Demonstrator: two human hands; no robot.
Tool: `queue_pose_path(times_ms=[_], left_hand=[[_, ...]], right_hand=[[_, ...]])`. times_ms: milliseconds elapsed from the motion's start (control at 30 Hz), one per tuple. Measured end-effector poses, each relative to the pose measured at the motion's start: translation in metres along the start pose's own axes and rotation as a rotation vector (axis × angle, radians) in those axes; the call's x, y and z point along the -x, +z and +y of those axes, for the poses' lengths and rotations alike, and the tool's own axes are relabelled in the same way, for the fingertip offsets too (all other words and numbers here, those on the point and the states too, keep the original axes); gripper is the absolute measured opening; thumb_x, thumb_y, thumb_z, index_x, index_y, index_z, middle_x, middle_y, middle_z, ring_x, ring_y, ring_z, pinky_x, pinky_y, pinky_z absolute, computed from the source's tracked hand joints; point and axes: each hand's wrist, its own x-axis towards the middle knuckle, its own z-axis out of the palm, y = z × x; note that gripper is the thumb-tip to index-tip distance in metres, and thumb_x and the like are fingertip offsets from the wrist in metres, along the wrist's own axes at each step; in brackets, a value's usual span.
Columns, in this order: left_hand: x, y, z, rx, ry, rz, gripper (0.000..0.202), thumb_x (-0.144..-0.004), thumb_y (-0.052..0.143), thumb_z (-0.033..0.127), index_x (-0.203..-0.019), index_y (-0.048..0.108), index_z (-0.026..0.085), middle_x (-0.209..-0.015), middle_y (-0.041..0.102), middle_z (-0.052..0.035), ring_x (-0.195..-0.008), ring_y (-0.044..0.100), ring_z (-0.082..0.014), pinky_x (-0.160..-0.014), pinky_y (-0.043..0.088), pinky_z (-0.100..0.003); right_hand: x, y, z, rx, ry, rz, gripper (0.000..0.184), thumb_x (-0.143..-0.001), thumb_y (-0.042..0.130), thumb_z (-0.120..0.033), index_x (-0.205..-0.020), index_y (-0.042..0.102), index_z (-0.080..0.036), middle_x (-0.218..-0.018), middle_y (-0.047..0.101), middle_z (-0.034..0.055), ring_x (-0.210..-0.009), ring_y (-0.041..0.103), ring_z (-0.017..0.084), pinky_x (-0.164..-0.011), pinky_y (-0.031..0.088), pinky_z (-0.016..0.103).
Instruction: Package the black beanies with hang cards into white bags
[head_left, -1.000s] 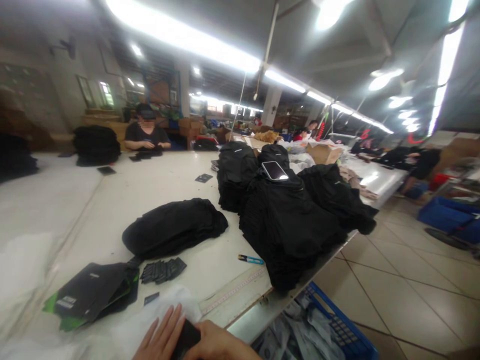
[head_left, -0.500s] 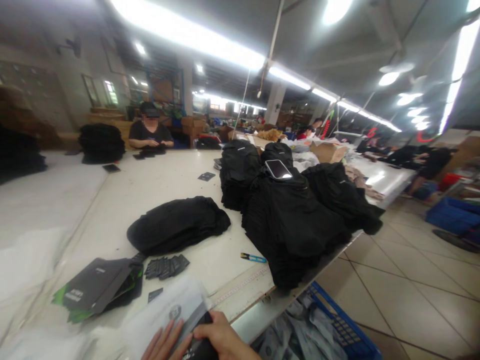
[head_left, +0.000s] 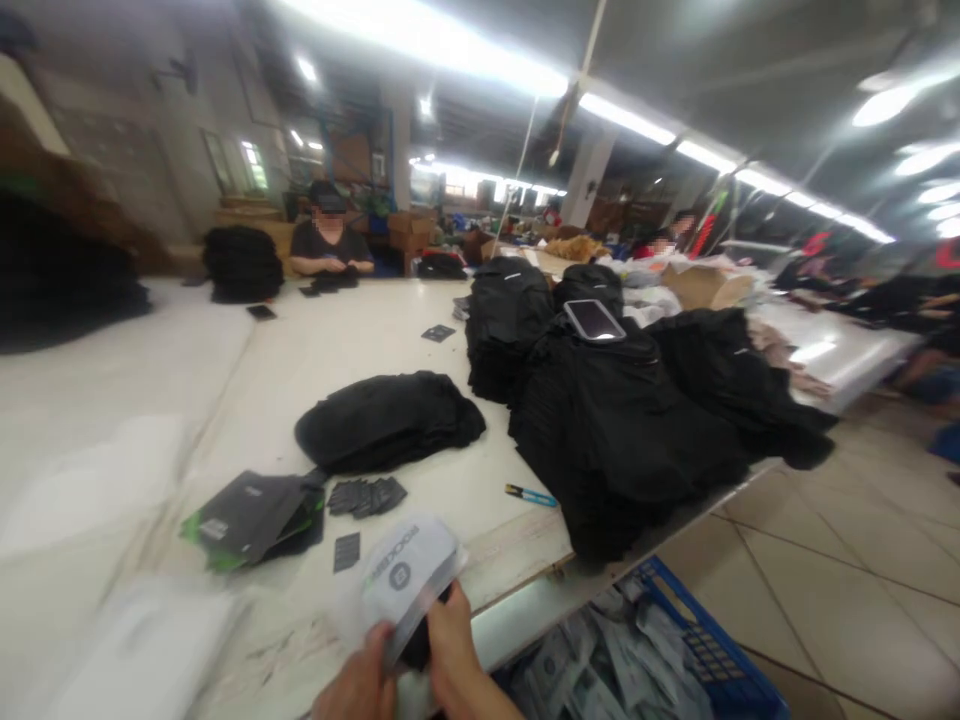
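Low in the head view, a frosted plastic bag [head_left: 412, 565] with printed lettering and a round logo lies at the table's near edge. My left hand [head_left: 364, 675] is closed on the bag's near edge, thumb up. At the bag's mouth, my right hand [head_left: 454, 630] grips a black folded item [head_left: 415, 645], mostly hidden by the bag and fingers. Beyond the bag are a small dark card [head_left: 346, 551], a row of similar small cards [head_left: 367, 496] and a pile of larger dark-and-green printed cards [head_left: 255, 515].
Stacked black garments [head_left: 615, 430] fill the table's right side, a phone [head_left: 594, 320] on top. A smaller black stack [head_left: 390, 422] and a blue cutter [head_left: 531, 496] lie nearer. A blue crate [head_left: 697, 640] of filled bags stands below the edge. A co-worker [head_left: 330, 245] sits across.
The bag has turned more upright, its print now facing up. My left hand has gone from lying flat on it to gripping its near edge. The view has shifted right.
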Motion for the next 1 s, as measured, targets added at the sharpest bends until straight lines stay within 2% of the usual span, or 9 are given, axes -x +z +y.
queue_pose_path(times_ms=[100, 200, 300, 400, 567, 700, 767, 900, 1000], left_hand=[[0.003, -0.013, 0.041, 0.143, -0.061, -0.107, 0.043, -0.082, 0.034, 0.012, -0.125, 0.034, 0.014, -0.106, 0.064, -0.0116, -0.093, 0.062, -0.0191, -0.08, 0.05, -0.031], [-0.004, -0.036, 0.059, 0.297, -0.06, -0.253, 0.043, -0.08, 0.041, 0.015, -0.123, 0.036, 0.016, -0.088, 0.067, -0.0058, -0.078, 0.064, -0.0171, -0.07, 0.051, -0.028], [-0.016, -0.067, 0.045, 0.358, -0.027, -0.283, 0.033, -0.083, 0.045, 0.026, -0.116, 0.047, 0.021, -0.075, 0.066, 0.0001, -0.07, 0.061, -0.0143, -0.068, 0.049, -0.026], [-0.035, -0.083, 0.015, 0.217, 0.03, -0.137, 0.036, -0.087, 0.041, 0.033, -0.121, 0.047, 0.022, -0.113, 0.059, -0.0072, -0.106, 0.053, -0.0195, -0.092, 0.041, -0.036], [-0.053, -0.062, -0.004, 0.097, 0.213, -0.258, 0.05, -0.09, 0.032, 0.038, -0.137, 0.024, 0.023, -0.145, 0.024, -0.0088, -0.135, 0.014, -0.0235, -0.107, 0.021, -0.046], [-0.049, -0.049, 0.005, 0.03, 0.168, -0.289, 0.044, -0.091, 0.029, 0.04, -0.135, 0.027, 0.034, -0.147, 0.019, -0.0044, -0.135, 0.012, -0.0262, -0.106, 0.015, -0.052], [-0.046, -0.046, 0.007, -0.001, 0.158, -0.306, 0.043, -0.09, 0.031, 0.044, -0.132, 0.031, 0.039, -0.147, 0.02, -0.003, -0.134, 0.014, -0.0278, -0.105, 0.015, -0.053], [-0.039, -0.036, 0.009, -0.089, 0.124, -0.314, 0.046, -0.086, 0.038, 0.049, -0.131, 0.032, 0.039, -0.145, 0.023, -0.0037, -0.133, 0.017, -0.0297, -0.104, 0.015, -0.054], [-0.047, -0.034, 0.014, -0.149, 0.122, -0.314, 0.045, -0.082, 0.048, 0.047, -0.125, 0.043, 0.036, -0.142, 0.029, -0.0055, -0.13, 0.021, -0.0324, -0.102, 0.016, -0.057]], right_hand=[[0.003, 0.003, 0.005, -0.043, 0.049, -0.012, 0.052, -0.06, 0.061, -0.041, -0.106, 0.051, -0.016, -0.097, 0.066, 0.0112, -0.086, 0.062, 0.025, -0.074, 0.049, 0.035], [0.01, -0.004, 0.008, -0.068, 0.158, -0.153, 0.047, -0.063, 0.062, -0.039, -0.104, 0.052, -0.017, -0.098, 0.065, 0.0107, -0.085, 0.062, 0.024, -0.075, 0.049, 0.035], [0.019, -0.019, -0.002, -0.079, 0.245, -0.423, 0.043, -0.069, 0.06, -0.037, -0.107, 0.054, -0.018, -0.102, 0.065, 0.0091, -0.091, 0.061, 0.024, -0.081, 0.046, 0.037], [0.02, -0.028, -0.016, 0.093, 0.2, -0.606, 0.045, -0.072, 0.058, -0.032, -0.116, 0.051, -0.023, -0.117, 0.059, 0.0054, -0.106, 0.054, 0.022, -0.09, 0.041, 0.038], [0.012, -0.017, -0.015, 0.313, 0.117, -0.56, 0.047, -0.068, 0.062, -0.031, -0.113, 0.055, -0.021, -0.111, 0.062, 0.0079, -0.103, 0.055, 0.025, -0.084, 0.044, 0.04], [0.013, -0.009, -0.003, 0.006, 0.339, -0.735, 0.041, -0.071, 0.058, -0.035, -0.108, 0.057, -0.018, -0.1, 0.066, 0.009, -0.089, 0.062, 0.021, -0.076, 0.047, 0.036], [0.01, -0.016, -0.003, 0.077, 0.339, -0.745, 0.036, -0.071, 0.059, -0.035, -0.103, 0.059, -0.017, -0.09, 0.068, 0.0075, -0.082, 0.063, 0.02, -0.069, 0.049, 0.033], [-0.015, -0.042, -0.018, 0.508, 0.235, -0.61, 0.025, -0.064, 0.065, -0.025, -0.087, 0.064, -0.014, -0.047, 0.059, -0.0021, -0.039, 0.053, 0.012, -0.038, 0.041, 0.021], [-0.035, -0.053, -0.031, 0.505, 0.162, -0.406, 0.025, -0.062, 0.066, -0.022, -0.086, 0.064, -0.014, -0.048, 0.059, -0.0021, -0.036, 0.05, 0.01, -0.034, 0.038, 0.02]])
